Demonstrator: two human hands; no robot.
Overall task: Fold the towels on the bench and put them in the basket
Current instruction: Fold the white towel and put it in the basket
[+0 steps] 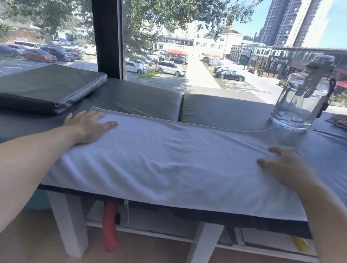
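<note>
Though basket unseen — both hands, L (88,127) & R (283,163), fingers straight, flat on towel (175,164).

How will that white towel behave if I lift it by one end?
The white towel will probably sag and drape limply: it lies wrinkled, following the cushion, under the left hand. It looks thin, so likely light. It may slide on the smooth gray cushion.

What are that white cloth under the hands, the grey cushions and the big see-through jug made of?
White towel: soft cloth, matte, probably microfibre or cotton; it wrinkles gently.
Grey cushions: likely faux leather or vinyl; smooth with a dull sheen and stitched seams.
Jug: clear plastic or glass, glossy; the street shows through it.
</note>
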